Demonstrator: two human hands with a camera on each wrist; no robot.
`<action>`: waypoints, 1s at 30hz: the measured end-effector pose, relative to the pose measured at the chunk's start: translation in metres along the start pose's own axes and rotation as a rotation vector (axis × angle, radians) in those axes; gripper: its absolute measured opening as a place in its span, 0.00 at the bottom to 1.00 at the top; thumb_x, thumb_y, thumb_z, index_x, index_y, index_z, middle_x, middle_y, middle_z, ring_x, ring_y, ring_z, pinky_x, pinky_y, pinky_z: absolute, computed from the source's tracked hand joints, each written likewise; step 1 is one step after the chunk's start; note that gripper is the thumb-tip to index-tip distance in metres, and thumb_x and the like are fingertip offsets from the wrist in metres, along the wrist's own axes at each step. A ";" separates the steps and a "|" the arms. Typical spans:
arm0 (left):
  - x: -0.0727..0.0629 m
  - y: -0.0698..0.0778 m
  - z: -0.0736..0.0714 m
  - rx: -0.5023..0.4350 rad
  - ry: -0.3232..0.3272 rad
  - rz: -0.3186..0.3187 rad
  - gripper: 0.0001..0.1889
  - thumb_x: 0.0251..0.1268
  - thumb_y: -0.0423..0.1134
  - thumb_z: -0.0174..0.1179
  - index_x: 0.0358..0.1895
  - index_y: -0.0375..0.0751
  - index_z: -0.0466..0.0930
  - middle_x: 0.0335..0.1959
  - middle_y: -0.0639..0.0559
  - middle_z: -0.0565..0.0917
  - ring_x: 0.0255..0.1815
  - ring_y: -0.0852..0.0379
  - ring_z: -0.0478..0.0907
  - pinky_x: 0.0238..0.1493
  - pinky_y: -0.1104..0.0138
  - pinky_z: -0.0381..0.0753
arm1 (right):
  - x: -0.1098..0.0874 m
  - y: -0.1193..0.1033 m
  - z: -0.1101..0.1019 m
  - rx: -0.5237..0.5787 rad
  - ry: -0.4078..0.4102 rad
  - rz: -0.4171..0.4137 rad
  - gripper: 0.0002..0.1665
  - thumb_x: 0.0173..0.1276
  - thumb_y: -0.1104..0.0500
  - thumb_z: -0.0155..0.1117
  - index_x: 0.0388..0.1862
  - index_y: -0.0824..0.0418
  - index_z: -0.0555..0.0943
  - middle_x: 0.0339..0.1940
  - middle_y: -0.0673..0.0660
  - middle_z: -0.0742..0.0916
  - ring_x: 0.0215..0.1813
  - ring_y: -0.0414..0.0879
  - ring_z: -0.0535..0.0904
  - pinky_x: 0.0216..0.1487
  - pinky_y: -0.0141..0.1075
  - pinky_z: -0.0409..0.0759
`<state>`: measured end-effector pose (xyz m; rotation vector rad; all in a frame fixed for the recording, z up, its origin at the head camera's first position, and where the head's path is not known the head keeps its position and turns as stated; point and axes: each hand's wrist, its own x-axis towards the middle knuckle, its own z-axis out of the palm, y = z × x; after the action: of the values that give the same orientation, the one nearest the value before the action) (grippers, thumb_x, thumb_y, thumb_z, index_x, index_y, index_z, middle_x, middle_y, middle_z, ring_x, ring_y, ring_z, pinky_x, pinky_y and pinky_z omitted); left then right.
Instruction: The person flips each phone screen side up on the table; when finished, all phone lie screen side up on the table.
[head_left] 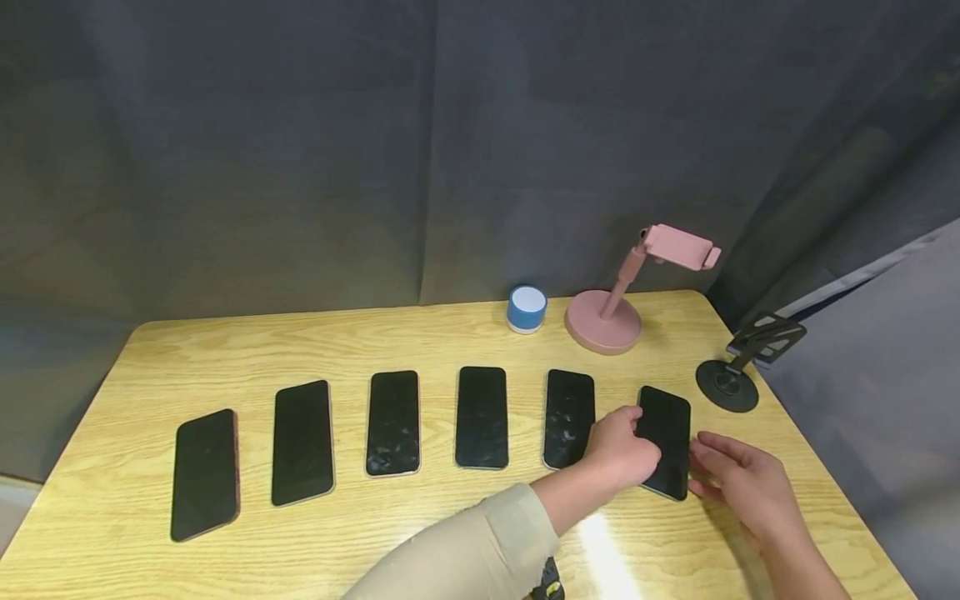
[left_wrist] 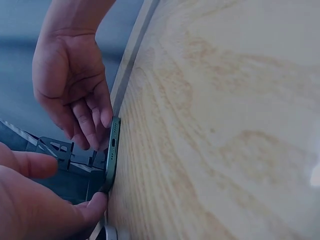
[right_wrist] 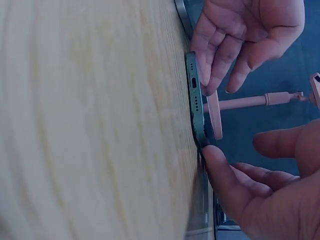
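Note:
A black-screened smartphone (head_left: 666, 446) lies flat at the right end of a row of phones. Its green bottom edge, with a charging port, shows in the left wrist view (left_wrist: 113, 145) and the right wrist view. At its left long side is my left hand (head_left: 618, 450), fingertips against the edge and covering part of it. My right hand (head_left: 750, 487) is on the opposite side, its fingertips right at the right edge. Both hands have loosely bent fingers, with the phone between them on the table. In the right wrist view, my right hand (right_wrist: 270, 195) has its thumb and fingers spread apart.
Several other dark phones, such as one beside my left hand (head_left: 568, 417), run leftward across the wooden table (head_left: 315, 575). Behind stand a blue-and-white cylinder (head_left: 527, 309) and a pink phone stand (head_left: 603, 322). A black folding stand (head_left: 727, 386) sits near the right edge.

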<state>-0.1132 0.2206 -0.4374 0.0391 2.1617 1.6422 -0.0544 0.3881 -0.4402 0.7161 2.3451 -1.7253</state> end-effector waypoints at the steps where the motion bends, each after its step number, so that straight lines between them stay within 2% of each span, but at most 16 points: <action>1: 0.000 0.000 0.000 0.003 -0.006 -0.007 0.30 0.49 0.28 0.65 0.62 0.42 0.79 0.51 0.52 0.83 0.54 0.60 0.76 0.55 0.68 0.75 | 0.001 0.000 0.000 -0.010 0.001 0.001 0.34 0.79 0.57 0.54 0.73 0.78 0.60 0.55 0.65 0.84 0.44 0.39 0.84 0.44 0.41 0.84; 6: -0.002 0.002 -0.004 0.027 -0.066 -0.038 0.34 0.50 0.31 0.70 0.66 0.48 0.76 0.57 0.58 0.81 0.58 0.62 0.75 0.54 0.67 0.75 | 0.004 0.001 0.000 -0.083 0.003 0.009 0.36 0.80 0.53 0.53 0.75 0.76 0.59 0.67 0.73 0.74 0.46 0.37 0.82 0.45 0.40 0.84; 10: -0.009 0.004 -0.018 0.008 -0.120 -0.018 0.35 0.53 0.33 0.69 0.69 0.50 0.73 0.60 0.59 0.79 0.61 0.60 0.74 0.55 0.65 0.76 | 0.008 0.002 -0.004 -0.197 0.056 -0.038 0.37 0.79 0.53 0.54 0.75 0.74 0.59 0.68 0.74 0.71 0.43 0.29 0.78 0.43 0.38 0.84; 13: -0.017 0.006 -0.037 -0.035 -0.143 0.023 0.35 0.55 0.31 0.68 0.70 0.48 0.72 0.61 0.58 0.78 0.62 0.58 0.74 0.55 0.66 0.75 | 0.011 0.001 -0.007 -0.319 0.125 -0.083 0.36 0.78 0.52 0.56 0.74 0.73 0.62 0.66 0.74 0.73 0.48 0.39 0.80 0.39 0.34 0.83; 15: -0.023 0.006 -0.053 -0.081 -0.153 0.051 0.35 0.57 0.30 0.67 0.71 0.48 0.70 0.62 0.58 0.77 0.63 0.57 0.73 0.56 0.67 0.75 | 0.011 -0.002 -0.007 -0.379 0.153 -0.097 0.37 0.78 0.50 0.56 0.75 0.72 0.62 0.67 0.74 0.72 0.56 0.53 0.79 0.41 0.37 0.83; 17: -0.031 0.007 -0.072 -0.099 -0.156 0.087 0.35 0.59 0.30 0.65 0.72 0.47 0.69 0.63 0.58 0.77 0.64 0.57 0.73 0.57 0.67 0.75 | 0.010 -0.007 -0.005 -0.417 0.159 -0.113 0.40 0.78 0.46 0.55 0.77 0.70 0.60 0.69 0.74 0.70 0.65 0.67 0.71 0.48 0.44 0.81; 18: -0.035 0.007 -0.082 -0.109 -0.159 0.104 0.35 0.61 0.31 0.65 0.73 0.47 0.67 0.64 0.59 0.76 0.64 0.57 0.72 0.58 0.66 0.74 | 0.009 -0.010 -0.004 -0.418 0.160 -0.128 0.41 0.78 0.45 0.54 0.78 0.69 0.59 0.71 0.74 0.68 0.68 0.70 0.67 0.51 0.49 0.80; 21: -0.046 0.007 -0.116 -0.113 -0.149 0.171 0.35 0.64 0.32 0.63 0.76 0.45 0.63 0.67 0.56 0.73 0.66 0.54 0.70 0.63 0.62 0.71 | 0.006 -0.021 0.005 -0.419 0.184 -0.218 0.43 0.77 0.43 0.55 0.79 0.66 0.57 0.75 0.72 0.65 0.70 0.72 0.62 0.59 0.62 0.71; 23: -0.054 0.006 -0.140 -0.105 -0.125 0.216 0.36 0.67 0.32 0.61 0.77 0.43 0.59 0.70 0.54 0.70 0.68 0.52 0.69 0.65 0.59 0.69 | 0.004 -0.030 0.012 -0.417 0.215 -0.316 0.41 0.77 0.45 0.56 0.79 0.64 0.58 0.75 0.70 0.65 0.71 0.71 0.60 0.60 0.63 0.69; 27: -0.071 0.002 -0.188 -0.023 0.004 0.311 0.37 0.69 0.33 0.61 0.79 0.44 0.56 0.73 0.53 0.66 0.69 0.49 0.68 0.67 0.52 0.66 | -0.005 -0.046 0.025 -0.418 0.287 -0.538 0.38 0.75 0.52 0.62 0.78 0.61 0.62 0.75 0.67 0.66 0.73 0.68 0.60 0.61 0.65 0.66; 30: -0.087 -0.004 -0.220 0.132 0.131 0.373 0.40 0.69 0.37 0.62 0.80 0.48 0.53 0.75 0.53 0.63 0.71 0.48 0.65 0.66 0.46 0.66 | -0.011 -0.054 0.034 -0.415 0.313 -0.674 0.40 0.70 0.55 0.67 0.78 0.58 0.64 0.76 0.64 0.66 0.74 0.65 0.59 0.64 0.68 0.60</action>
<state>-0.1092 -0.0052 -0.3673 0.4068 2.4759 1.7329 -0.0743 0.3407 -0.4010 0.1248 3.2914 -1.2696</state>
